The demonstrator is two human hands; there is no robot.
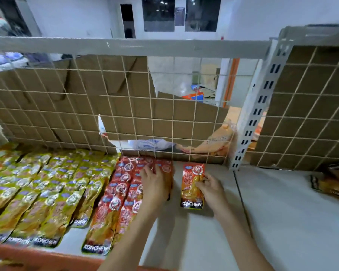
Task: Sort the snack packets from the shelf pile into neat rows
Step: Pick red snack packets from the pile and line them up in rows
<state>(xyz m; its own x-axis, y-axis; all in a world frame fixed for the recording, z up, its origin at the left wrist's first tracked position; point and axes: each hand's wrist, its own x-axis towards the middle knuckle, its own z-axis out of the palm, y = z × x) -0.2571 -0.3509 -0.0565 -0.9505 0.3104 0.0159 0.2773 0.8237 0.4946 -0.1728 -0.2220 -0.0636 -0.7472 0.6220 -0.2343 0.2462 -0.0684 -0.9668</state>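
The left hand (pixel 155 182) lies flat, fingers straight and spread a little, pressing on the right edge of the red snack packets (pixel 117 192) — it grips nothing, only rests on top of them. These red packets run in overlapping rows from the wire mesh (pixel 125 106) at the back toward the front edge of the shelf (pixel 282 222). Just beside them, apart from the row, a single red packet (pixel 191 184) lies lengthwise on the bare shelf (its black "KONCHEW" band faces the person). The right hand (pixel 211 189) holds it at its right edge, fingers curled, fingertips on the packet's face — the thumb cannot be made out. To the left, green-and-gold packets (pixel 37 192) fill several overlapping rows. At the far right of the shelf lies a small heap of darker packets (pixel 333 182), blurred.
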